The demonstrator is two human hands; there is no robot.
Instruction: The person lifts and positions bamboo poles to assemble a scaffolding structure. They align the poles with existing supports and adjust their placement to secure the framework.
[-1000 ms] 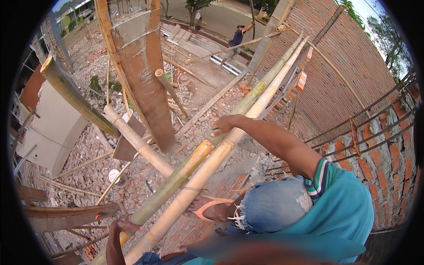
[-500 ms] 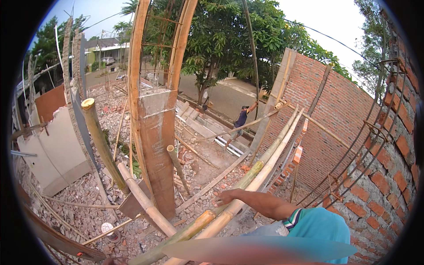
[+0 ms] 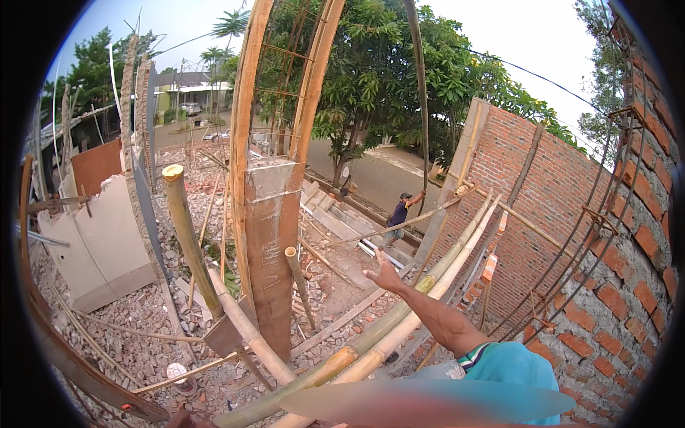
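Observation:
My right hand point(image 3: 385, 273) is stretched out in the air with its fingers apart, holding nothing. It is above and left of two long bamboo poles point(image 3: 435, 287) that slope away towards the brick wall. At the lower edge a small part of my left hand point(image 3: 191, 419) shows beside the near end of the green-yellow pole; its fingers are too cut off to make out. A shorter bamboo pole point(image 3: 246, 324) crosses towards the two poles from the left. Below, a person point(image 3: 399, 214) in dark clothes raises an arm to a tall upright pole point(image 3: 421, 93).
A concrete column point(image 3: 267, 264) with wooden boards and steel bars rises ahead. An upright bamboo post point(image 3: 189, 235) stands to its left. Brick rubble point(image 3: 178, 328) covers the ground below. At right are a rough brick wall point(image 3: 606, 321) and bent reinforcing bars point(image 3: 564, 282).
My right hand has lifted off the bamboo poles and reached forward, fingers spread. The view has shifted slightly, so the scene sits further right. The person below still holds the upright pole.

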